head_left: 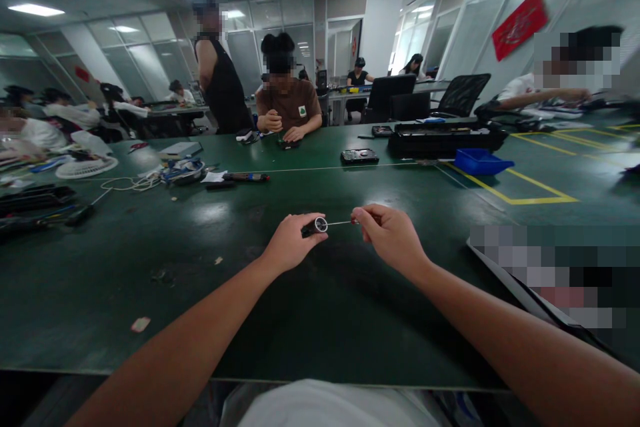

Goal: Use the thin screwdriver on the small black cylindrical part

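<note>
Over the middle of the green table, my left hand is closed around a dark cylindrical part, whose round, silvery-rimmed end faces right. My right hand pinches the reddish handle of a thin screwdriver. The metal shaft points left and its end reaches the cylinder's rim; whether it goes inside is too small to tell. Both hands are level with each other, a short gap apart.
Further back lie a hard drive, a long black casing, a blue tray and a pen-like tool. Cables are at the left back. A seated person works across the table.
</note>
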Action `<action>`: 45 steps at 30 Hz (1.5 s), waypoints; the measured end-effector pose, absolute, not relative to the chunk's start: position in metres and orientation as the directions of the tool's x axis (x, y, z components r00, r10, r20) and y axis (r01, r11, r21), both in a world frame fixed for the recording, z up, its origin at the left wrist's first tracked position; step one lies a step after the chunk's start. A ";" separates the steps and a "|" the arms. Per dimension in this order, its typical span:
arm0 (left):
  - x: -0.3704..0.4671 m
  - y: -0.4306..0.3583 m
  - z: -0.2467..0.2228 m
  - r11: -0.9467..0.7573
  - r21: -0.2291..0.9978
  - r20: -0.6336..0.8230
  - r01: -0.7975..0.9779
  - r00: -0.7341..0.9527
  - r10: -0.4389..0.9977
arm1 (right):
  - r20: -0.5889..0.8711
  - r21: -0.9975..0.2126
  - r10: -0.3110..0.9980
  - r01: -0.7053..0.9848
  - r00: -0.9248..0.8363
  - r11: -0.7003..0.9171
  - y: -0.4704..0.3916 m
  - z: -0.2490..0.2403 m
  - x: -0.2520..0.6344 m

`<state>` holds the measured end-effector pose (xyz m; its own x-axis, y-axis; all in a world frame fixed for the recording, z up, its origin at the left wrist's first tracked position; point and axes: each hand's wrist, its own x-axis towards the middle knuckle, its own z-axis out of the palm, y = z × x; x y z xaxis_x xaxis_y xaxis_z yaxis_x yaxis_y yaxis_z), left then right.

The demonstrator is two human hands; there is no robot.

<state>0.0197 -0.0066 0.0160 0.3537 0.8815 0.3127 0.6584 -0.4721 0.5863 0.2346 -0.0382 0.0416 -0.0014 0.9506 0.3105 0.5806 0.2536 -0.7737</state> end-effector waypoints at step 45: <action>0.016 -0.003 0.015 -0.497 0.483 0.294 0.721 0.401 0.868 | 0.012 -0.975 0.997 -0.219 0.083 0.030 -0.014 0.020 0.237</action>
<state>0.0157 -0.0027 0.0147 0.4006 0.8677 0.2944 0.7212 -0.4968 0.4828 0.2372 -0.0138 0.0203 0.0826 0.9965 0.0119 -0.2190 0.0298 -0.9753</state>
